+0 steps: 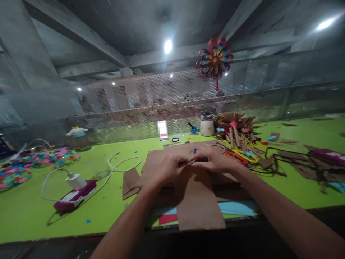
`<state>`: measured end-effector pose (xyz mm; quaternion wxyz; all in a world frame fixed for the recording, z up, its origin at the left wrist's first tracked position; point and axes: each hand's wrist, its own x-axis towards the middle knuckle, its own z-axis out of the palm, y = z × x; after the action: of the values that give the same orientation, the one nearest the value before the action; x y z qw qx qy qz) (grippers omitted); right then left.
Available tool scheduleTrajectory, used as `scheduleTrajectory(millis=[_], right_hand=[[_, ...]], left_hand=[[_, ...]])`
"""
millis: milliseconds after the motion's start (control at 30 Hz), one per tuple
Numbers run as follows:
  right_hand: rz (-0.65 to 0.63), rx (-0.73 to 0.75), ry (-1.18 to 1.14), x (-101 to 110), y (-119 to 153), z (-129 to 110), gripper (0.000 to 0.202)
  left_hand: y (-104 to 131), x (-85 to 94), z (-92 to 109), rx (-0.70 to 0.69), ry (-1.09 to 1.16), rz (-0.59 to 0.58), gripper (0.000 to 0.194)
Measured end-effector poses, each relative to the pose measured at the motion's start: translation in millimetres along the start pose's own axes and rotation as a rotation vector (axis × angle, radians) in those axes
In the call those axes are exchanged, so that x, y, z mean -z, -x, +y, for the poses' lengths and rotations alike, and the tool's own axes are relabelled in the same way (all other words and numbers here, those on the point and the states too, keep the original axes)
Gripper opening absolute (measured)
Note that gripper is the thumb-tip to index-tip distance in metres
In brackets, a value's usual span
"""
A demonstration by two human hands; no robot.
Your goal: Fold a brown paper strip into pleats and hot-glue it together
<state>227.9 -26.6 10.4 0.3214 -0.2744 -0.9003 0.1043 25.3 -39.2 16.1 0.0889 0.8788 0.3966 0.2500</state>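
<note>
Green table [35, 219]. Far left: 1 spread of coloured paper pieces [51, 158] in pink, blue and green, with a bottle [82, 141] topped by a white-and-blue figure just beside it. Nearer the front edge, a purple power strip [88, 187] bears a white adapter [76, 181]; a white cable [122, 169] loops to its right. Next, a small folded brown piece [128, 185]. At centre, left hand [171, 168]: thumb and fingers pinched on the far end of the brown paper strip [198, 205]. Strip lies lengthwise over brown sheets [156, 158], its near end past the table's front edge; red paper [167, 218] and light blue paper [237, 208] show at its 2 sides. Right hand [215, 160]: fingertips close together, gripping the same end of the strip, nearly touching the left fingertips. A dark blue object by its fingers is partly hidden; identity cannot be told. Behind, a white jug [207, 126]; to its right, 1 fanned brown bundle [233, 124]. Far right: black cable [283, 156], second purple power strip [327, 157].
</note>
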Motion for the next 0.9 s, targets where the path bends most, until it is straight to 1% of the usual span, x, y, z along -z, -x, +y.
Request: scheduleTrajectory(millis=[167,333,400,500,600,733,833,900], right_hand=[[-0.031,-0.045,0.001,-6,1,7,0.024],[-0.039,-0.037,0.064,-2,2,7,0.023],[-0.053,-0.039,0.092,1,2,7,0.024],[-0.053,-0.036,0.108,3,2,6,0.025],[-0.061,-0.028,0.074,2,2,4,0.024],[-0.089,-0.030,0.032,-1,1,4,0.026],[-0.092,-0.039,0.029,-2,2,6,0.026],[-0.077,-0.040,0.036,-2,2,7,0.026]], left_hand=[[0,-0.7,3,0.003,-0.010,-0.021,0.025],[-2,4.1,-6,-0.002,-0.010,-0.120,0.026],[-1,7.8,-11,-0.010,-0.021,-0.141,0.024],[1,11.7,-16,0.007,-0.067,-0.129,0.022],[2,11.0,-18,0.020,-0.099,-0.107,0.021],[-1,7.8,-14,0.016,-0.055,-0.113,0.023],[-3,10.2,-8,0.011,0.006,-0.113,0.023],[-3,13.7,-5,0.032,0.123,-0.175,0.025]])
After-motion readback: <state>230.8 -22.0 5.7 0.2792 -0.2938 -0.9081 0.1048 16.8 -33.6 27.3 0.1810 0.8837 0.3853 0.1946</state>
